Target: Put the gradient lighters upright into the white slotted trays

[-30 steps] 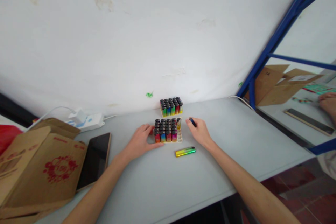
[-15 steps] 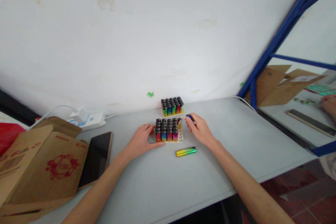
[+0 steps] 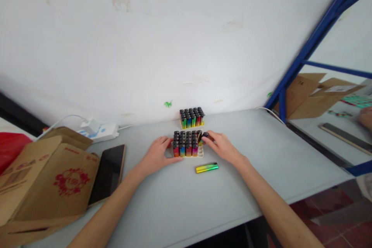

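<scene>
My left hand [image 3: 157, 153] is curled round the left side of a pale lighter tray [image 3: 200, 153], its thumb along the front edge. Upright lighters [image 3: 185, 149] with black tops and coloured bodies fill most of that tray, while slots at its front right hold nothing. Between the thumb and fingers of my right hand [image 3: 221, 145] is a black-topped lighter [image 3: 205, 135], tilted at the tray's right column. Its lower part is hard to make out. A yellow-green lighter [image 3: 207, 167] lies flat on the table, in front of the tray.
Behind, near the wall, stands a second batch of lighters [image 3: 192, 118]. To the left are a cardboard box [image 3: 55, 178], a dark phone or tablet [image 3: 109, 172] and a white power strip [image 3: 106, 132]. A blue metal frame [image 3: 302, 52] rises on the right, with another person's hand [image 3: 365, 118] beyond it.
My right hand has moved slightly left with its lighter, from beside the tray to its right column. The left hand stays on the tray. The view has shifted slightly.
</scene>
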Demonstrator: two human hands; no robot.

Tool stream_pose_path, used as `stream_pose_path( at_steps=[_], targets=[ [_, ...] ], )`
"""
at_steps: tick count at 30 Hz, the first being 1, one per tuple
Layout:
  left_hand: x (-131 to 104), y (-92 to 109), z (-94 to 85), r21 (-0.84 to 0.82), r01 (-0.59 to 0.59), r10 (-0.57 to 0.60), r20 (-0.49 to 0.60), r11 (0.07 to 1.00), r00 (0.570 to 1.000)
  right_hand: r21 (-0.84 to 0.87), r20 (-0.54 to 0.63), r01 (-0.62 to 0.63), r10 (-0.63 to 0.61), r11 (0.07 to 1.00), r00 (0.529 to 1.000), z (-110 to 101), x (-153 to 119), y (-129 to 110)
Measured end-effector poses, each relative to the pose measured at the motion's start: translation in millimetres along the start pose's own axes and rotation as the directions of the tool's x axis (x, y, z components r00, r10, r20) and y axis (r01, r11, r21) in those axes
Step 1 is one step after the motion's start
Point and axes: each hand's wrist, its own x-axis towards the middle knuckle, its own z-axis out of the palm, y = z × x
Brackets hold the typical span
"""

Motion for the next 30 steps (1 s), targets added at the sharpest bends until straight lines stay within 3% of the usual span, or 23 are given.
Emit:
stream_pose_path(
  at_steps=[5, 9, 12, 15, 18, 20, 23, 26, 30],
  targets=[
    [-0.2, -1.2, 0.5, -0.015, 0.013, -0.012, 0.007, 1.0, 1.0, -0.158, 0.031, 0.08, -0.076, 0.984, 0.997, 4.7, 0.3, -2.0],
    [0.4, 0.7, 0.6, -0.003, 0.015, -0.015, 0.017, 1.0, 1.0, -0.336, 0.06, 0.016, 0.004, 0.942, 0.998, 3.5, 0.5, -6.0],
    [1.0, 2.8, -7.4, 0.003, 0.021, -0.021, 0.074, 1.0, 0.997, -0.241, 0.115, -0.001, 0.03, 0.971, 0.993, -5.0, -4.0, -9.5],
    [-3.0, -0.2, -31.1, -0.04, 0.043, -0.037, 0.13, 0.998, 0.991, -0.043, 0.165, 0.014, -0.007, 0.999, 0.986, -17.0, -21.5, -11.4],
    [-20.1, -10.6, -65.9, -0.011, 0.156, -0.156, 0.034, 0.988, 0.987, 0.042, 0.228, 0.037, -0.045, 0.998, 0.973, -24.5, -51.5, -8.4],
    [-41.2, -19.2, -86.2, 0.123, 0.288, -0.275, -0.112, 0.95, 0.955, 0.029, 0.239, 0.017, -0.023, 0.999, 0.971, -25.2, -71.3, -4.4],
    [-80.1, -28.6, -99.1, 0.359, 0.558, -0.461, -0.323, 0.748, 0.826, 0.046, 0.182, -0.045, 0.036, 0.998, 0.983, -22.5, -88.2, 0.6],
    [-109.2, -31.5, -91.8, 0.456, 0.669, -0.593, -0.321, 0.586, 0.738, 0.152, 0.141, -0.097, 0.076, 0.983, 0.987, -19.9, -87.0, 2.6],
    [-116.4, -29.1, -78.4, 0.446, 0.727, -0.68, -0.297, 0.522, 0.671, 0.434, 0.067, -0.204, 0.194, 0.878, 0.979, -18.6, -73.8, 3.6]
  ],
)
